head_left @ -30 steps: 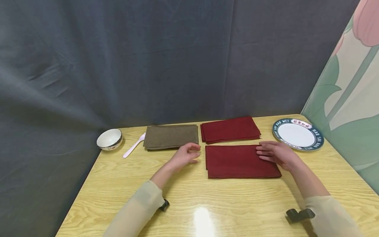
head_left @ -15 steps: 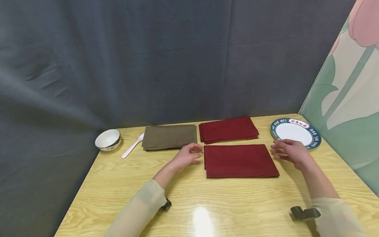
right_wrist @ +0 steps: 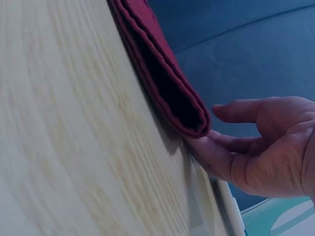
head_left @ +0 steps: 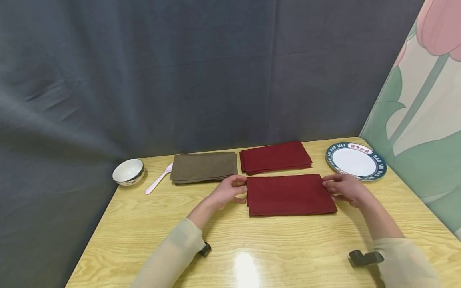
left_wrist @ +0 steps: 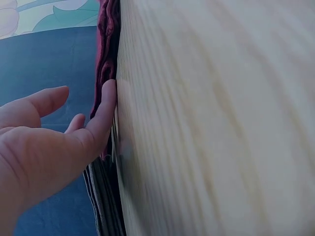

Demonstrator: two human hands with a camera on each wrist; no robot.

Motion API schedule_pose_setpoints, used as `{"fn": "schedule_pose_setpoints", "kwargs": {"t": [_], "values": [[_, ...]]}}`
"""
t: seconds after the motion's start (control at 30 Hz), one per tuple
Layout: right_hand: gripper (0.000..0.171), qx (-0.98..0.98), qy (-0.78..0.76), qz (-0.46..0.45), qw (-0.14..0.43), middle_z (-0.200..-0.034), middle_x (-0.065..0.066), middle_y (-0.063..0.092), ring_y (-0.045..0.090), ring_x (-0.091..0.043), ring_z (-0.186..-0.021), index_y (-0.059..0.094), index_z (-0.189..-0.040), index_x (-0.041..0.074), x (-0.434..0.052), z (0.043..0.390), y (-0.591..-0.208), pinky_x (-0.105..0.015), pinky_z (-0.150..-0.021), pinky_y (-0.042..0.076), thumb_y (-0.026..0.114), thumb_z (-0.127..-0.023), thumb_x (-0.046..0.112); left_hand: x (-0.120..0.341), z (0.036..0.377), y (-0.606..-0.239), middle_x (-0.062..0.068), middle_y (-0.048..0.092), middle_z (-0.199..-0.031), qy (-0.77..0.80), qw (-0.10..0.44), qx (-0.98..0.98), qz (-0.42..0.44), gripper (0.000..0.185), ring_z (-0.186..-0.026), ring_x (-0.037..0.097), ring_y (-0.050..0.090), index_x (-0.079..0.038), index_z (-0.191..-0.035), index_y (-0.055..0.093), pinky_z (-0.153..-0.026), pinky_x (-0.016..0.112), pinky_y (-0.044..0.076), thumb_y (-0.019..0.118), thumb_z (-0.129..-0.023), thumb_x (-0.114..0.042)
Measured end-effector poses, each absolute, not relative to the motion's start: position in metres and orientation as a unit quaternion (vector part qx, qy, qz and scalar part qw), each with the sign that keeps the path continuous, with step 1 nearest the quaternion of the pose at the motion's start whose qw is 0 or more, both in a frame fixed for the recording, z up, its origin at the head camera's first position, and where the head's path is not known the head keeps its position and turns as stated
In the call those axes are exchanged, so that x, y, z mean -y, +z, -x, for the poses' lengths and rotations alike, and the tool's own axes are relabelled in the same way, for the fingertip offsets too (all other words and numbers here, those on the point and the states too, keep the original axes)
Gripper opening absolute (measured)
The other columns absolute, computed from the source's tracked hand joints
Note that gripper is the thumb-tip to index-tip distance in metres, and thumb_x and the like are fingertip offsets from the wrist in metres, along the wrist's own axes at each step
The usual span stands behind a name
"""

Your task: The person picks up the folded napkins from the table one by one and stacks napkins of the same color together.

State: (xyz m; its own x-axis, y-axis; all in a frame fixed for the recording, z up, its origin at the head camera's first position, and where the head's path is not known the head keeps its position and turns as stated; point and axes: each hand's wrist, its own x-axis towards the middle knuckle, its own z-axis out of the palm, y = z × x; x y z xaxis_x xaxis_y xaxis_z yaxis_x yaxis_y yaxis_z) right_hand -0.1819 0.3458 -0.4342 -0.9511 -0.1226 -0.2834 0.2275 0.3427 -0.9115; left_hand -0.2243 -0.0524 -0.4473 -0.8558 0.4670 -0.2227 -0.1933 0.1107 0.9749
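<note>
L hand [head_left: 230, 191] w/ loosely curled fingers touches the left edge of the near red cloth [head_left: 289, 195]; R hand [head_left: 343, 187] likewise at its right edge, thumb [right_wrist: 236, 110] apart above, nothing pinched yet. Cloth lies flat mid-table [head_left: 151, 224], just near of a 2nd red cloth [head_left: 275, 157]; plate [head_left: 355, 161] far right. Best, I'd judge: slide fingers under both edges, lift evenly, keep folds aligned.

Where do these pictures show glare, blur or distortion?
Head view: a bright glare patch lies on the pale yellow wooden table near its front edge, and everything else is sharp. Left wrist view: the table surface close to the lens is smeared. Right wrist view: the folded dark red cloth napkin is sharp, the near wood soft.
</note>
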Motion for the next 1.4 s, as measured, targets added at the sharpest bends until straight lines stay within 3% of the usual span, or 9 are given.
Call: {"fn": "schedule_pose_setpoints", "kwargs": {"t": [0.17,0.33,0.6,0.77,0.97,1.23,1.4], "values": [[0.054,-0.811,-0.568,-0.018,0.140,-0.115,-0.017,0.065,0.063,-0.008,-0.091,0.033,-0.141,-0.023,-0.340,0.182,-0.438,-0.033,-0.077,0.059,0.054,-0.104,0.010,0.052,0.226,-0.448,0.025,0.043,-0.149,0.676,0.260,-0.685,-0.072,0.058,-0.130,0.037,0.051,0.002,-0.154,0.034,-0.086,0.044,0.058,0.058,-0.101,-0.002],[0.058,-0.791,-0.592,-0.011,0.153,-0.109,-0.011,0.066,0.066,-0.010,-0.088,0.026,-0.144,-0.023,-0.336,0.185,-0.443,-0.033,-0.077,0.060,0.055,-0.103,0.006,0.049,0.227,-0.449,0.026,0.041,-0.152,0.677,0.270,-0.683,-0.048,0.063,-0.129,0.034,0.052,0.008,-0.155,0.028,-0.087,0.040,0.057,0.059,-0.101,-0.002],[0.065,-0.759,-0.626,0.015,0.179,-0.117,-0.014,0.064,0.067,-0.012,-0.094,0.013,-0.150,-0.020,-0.334,0.186,-0.445,-0.036,-0.081,0.059,0.051,-0.103,0.004,0.041,0.225,-0.449,0.018,0.053,-0.131,0.672,0.240,-0.699,-0.047,0.055,-0.094,0.020,0.061,0.004,-0.148,0.042,-0.074,0.034,0.057,0.063,-0.097,0.002],[0.064,-0.747,-0.640,-0.001,0.179,-0.108,-0.003,0.066,0.067,-0.012,-0.092,0.013,-0.153,-0.014,-0.332,0.187,-0.445,-0.037,-0.080,0.059,0.049,-0.107,0.012,0.040,0.221,-0.446,0.017,0.058,-0.130,0.653,0.217,-0.724,-0.052,0.051,-0.086,0.019,0.062,0.001,-0.144,0.045,-0.069,0.032,0.056,0.064,-0.097,0.001],[0.065,-0.729,-0.660,-0.007,0.181,-0.105,0.001,0.067,0.069,-0.013,-0.091,0.007,-0.160,-0.005,-0.329,0.189,-0.448,-0.039,-0.078,0.060,0.044,-0.109,0.014,0.039,0.220,-0.447,0.021,0.054,-0.137,0.640,0.201,-0.741,-0.041,0.056,-0.089,0.019,0.062,0.001,-0.150,0.042,-0.065,0.029,0.053,0.064,-0.099,-0.005],[0.059,-0.728,-0.664,-0.015,0.169,-0.099,0.001,0.068,0.069,-0.011,-0.086,0.019,-0.154,-0.009,-0.327,0.189,-0.449,-0.035,-0.073,0.060,0.048,-0.108,0.014,0.038,0.220,-0.449,0.014,0.061,-0.119,0.616,0.164,-0.768,-0.056,0.044,-0.094,0.019,0.061,0.000,-0.140,0.056,-0.073,0.032,0.054,0.066,-0.098,-0.009],[0.052,-0.721,-0.674,-0.021,0.156,-0.092,0.002,0.070,0.070,-0.011,-0.080,0.025,-0.147,-0.012,-0.324,0.188,-0.452,-0.034,-0.069,0.060,0.049,-0.107,0.011,0.038,0.221,-0.451,0.016,0.065,-0.117,0.621,0.157,-0.766,-0.058,0.035,-0.096,0.024,0.066,-0.002,-0.134,0.061,-0.080,0.035,0.056,0.064,-0.100,-0.007]]}}
